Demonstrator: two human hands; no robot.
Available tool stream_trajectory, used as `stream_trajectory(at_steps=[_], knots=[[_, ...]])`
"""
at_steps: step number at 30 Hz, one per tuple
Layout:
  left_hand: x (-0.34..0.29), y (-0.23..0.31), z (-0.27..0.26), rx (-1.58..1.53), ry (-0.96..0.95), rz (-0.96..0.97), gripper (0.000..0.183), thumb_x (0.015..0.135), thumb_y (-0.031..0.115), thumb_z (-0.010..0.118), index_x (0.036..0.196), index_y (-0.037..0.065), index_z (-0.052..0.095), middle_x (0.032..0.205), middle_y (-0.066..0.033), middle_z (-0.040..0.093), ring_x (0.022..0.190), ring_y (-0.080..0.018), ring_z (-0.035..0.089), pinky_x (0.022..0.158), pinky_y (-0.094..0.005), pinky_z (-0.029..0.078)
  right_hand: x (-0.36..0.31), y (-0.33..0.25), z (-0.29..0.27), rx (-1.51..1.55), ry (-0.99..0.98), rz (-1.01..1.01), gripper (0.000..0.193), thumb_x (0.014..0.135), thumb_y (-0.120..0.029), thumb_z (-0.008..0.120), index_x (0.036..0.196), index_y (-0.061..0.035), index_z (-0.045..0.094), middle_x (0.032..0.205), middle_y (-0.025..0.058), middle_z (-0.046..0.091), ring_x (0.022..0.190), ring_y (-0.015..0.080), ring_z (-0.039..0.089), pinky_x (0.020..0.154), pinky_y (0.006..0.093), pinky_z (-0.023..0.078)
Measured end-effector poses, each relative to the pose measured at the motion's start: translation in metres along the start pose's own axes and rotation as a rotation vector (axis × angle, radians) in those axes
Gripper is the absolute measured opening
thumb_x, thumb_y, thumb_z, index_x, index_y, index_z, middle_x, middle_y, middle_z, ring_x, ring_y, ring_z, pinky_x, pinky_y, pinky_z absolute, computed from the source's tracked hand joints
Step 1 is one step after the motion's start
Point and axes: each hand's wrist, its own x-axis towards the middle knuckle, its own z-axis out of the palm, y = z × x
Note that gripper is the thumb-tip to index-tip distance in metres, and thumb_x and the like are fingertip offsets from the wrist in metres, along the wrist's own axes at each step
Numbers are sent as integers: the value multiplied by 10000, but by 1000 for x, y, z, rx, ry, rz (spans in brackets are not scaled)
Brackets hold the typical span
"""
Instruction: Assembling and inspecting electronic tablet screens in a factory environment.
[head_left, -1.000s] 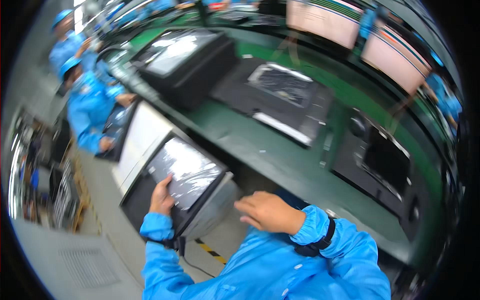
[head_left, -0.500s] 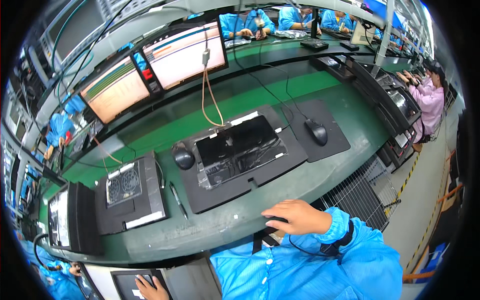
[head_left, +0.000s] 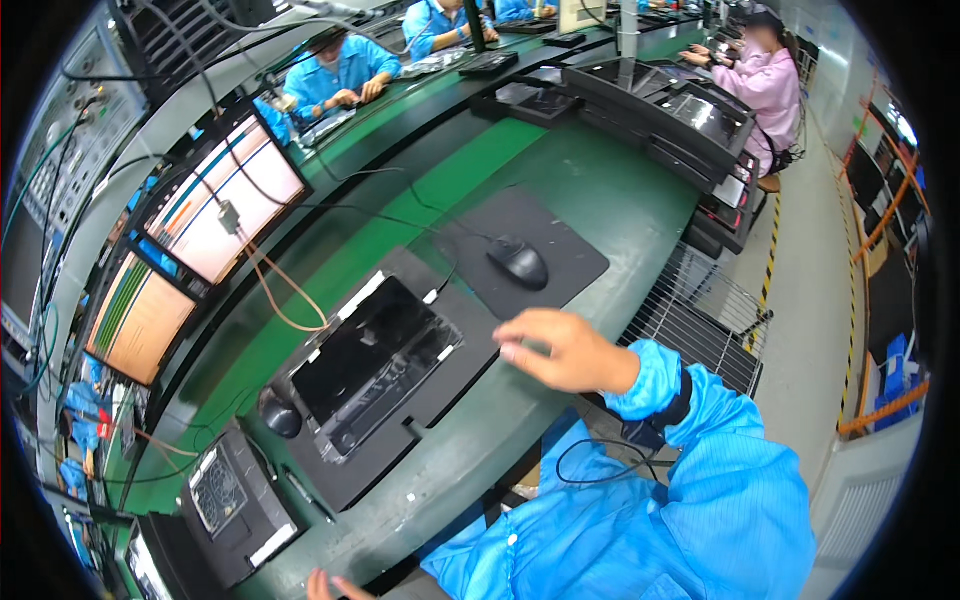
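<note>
My right hand [head_left: 565, 350] hovers over the front edge of the green worktable [head_left: 470, 435]. Its thumb and fingers are apart, with nothing seen between them. Nearest to it are a black mouse [head_left: 518, 262] on a dark pad [head_left: 575, 262] and a black foam mat [head_left: 455, 365]. On that mat a glossy black panel [head_left: 365, 345] lies in a fixture, with white tape at its edges. Only spread fingertips of my left hand [head_left: 335, 586] show at the lower edge, by the table's front; no object shows in them. A pen [head_left: 308, 495] lies beyond them.
A second mouse [head_left: 279, 412] sits left of the panel. Further left is another fixture [head_left: 262, 500]. Two monitors [head_left: 225, 205] stand behind with hanging cables. Stacked black trays [head_left: 670, 130] are at the far right, a wire rack [head_left: 700, 315] below. Co-workers [head_left: 345, 75] sit across.
My view has turned to the right. The right hand has moved forward, its fingers spreading. My left hand has come off the dark flat panel it rested on at the lower left.
</note>
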Motion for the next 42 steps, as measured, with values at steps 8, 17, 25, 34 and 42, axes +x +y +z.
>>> stream_trajectory(at_steps=[8, 17, 25, 34, 42], knots=[[33, 122, 96, -493, -517, 452, 98, 874, 29, 757, 965, 27, 722, 833, -148, 676, 729, -329, 634, 674, -412, 507, 68, 135, -101, -275, 98, 483, 407, 948, -284, 679, 1236, 4, 682, 1105, 149, 739, 979, 279, 715, 875, 389, 559], [20, 104, 111, -436, -644, 257, 125, 864, 83, 755, 987, 59, 745, 743, -103, 621, 605, -260, 583, 557, -365, 455, 222, 281, -103, -819, -49, 570, 605, 923, -347, 658, 1446, -70, 534, 1527, 174, 484, 1430, 360, 435, 1155, 488, 385], [57, 124, 93, -460, -828, 222, 195, 844, 80, 765, 1028, 24, 728, 801, -151, 647, 703, -337, 632, 641, -425, 515, 298, 371, -72, -1114, 72, 717, 522, 873, -289, 708, 1334, -77, 584, 1321, 135, 567, 1282, 334, 517, 1062, 493, 423], [45, 124, 103, -459, -756, 242, 163, 842, 103, 761, 984, 28, 729, 748, -140, 628, 642, -320, 606, 588, -427, 494, 273, 269, -140, -825, -49, 326, 416, 874, -273, 721, 1202, -19, 701, 1184, 210, 628, 1150, 412, 603, 1008, 458, 497], [45, 128, 103, -449, -713, 248, 114, 873, 60, 730, 987, 61, 722, 706, -92, 592, 583, -258, 558, 541, -381, 445, 14, 129, -313, -330, -266, 502, 353, 778, -29, 764, 1129, -36, 724, 1150, 107, 590, 1165, 280, 574, 1038, 389, 443]])
